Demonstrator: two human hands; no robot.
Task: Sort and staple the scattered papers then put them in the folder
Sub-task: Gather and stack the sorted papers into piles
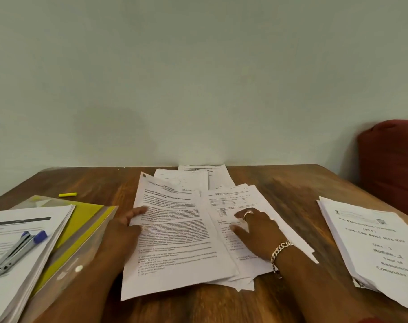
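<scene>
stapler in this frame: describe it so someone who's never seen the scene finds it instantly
Start at the wooden table and go to its left edge, where a thick paper stack lies over a yellow folder. The stapler lies diagonally on top of that stack. It is the only metal thing there, a slim silver bar with blue ends, unlike the small yellow highlighter farther back.

Scattered papers [175,231] overlapping mid-table [280,190], reaching the far edge. Left hand [126,226] gripping the top sheet's left edge; right hand [254,231] resting flat on the sheets beside it. Stapler [16,251] atop a paper stack [32,220] on the folder [81,231] at the left edge. Titled stack [371,243] at the right edge.
</scene>
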